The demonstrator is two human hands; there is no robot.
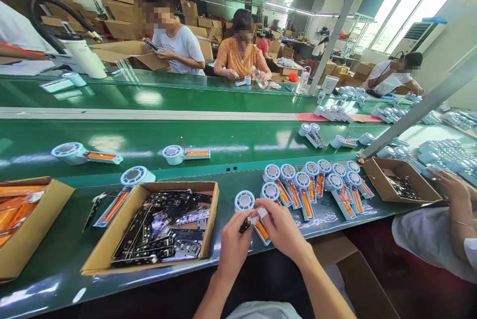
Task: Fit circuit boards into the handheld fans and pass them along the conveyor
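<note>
My left hand (235, 242) is closed on a small dark circuit board (245, 225), whose far end is hidden by the fingers. Close against it, my right hand (282, 229) pinches a small white piece (262, 212), perhaps a connector; its exact kind cannot be made out. Beneath both hands lies a light-blue fan unit with a round head (245, 200) and an orange strip in its handle. To the left stands a cardboard box of black circuit boards (216, 209). Several similar fan units (306, 197) lie in a cluster to the right.
A box with orange parts (48, 219) stands far left. More fan units (173, 154) rest on the green conveyor (246, 145). A second board box (421, 194) sits at right, near a co-worker's hand (452, 190). A slanted metal post (402, 122) rises there. People sit across the line.
</note>
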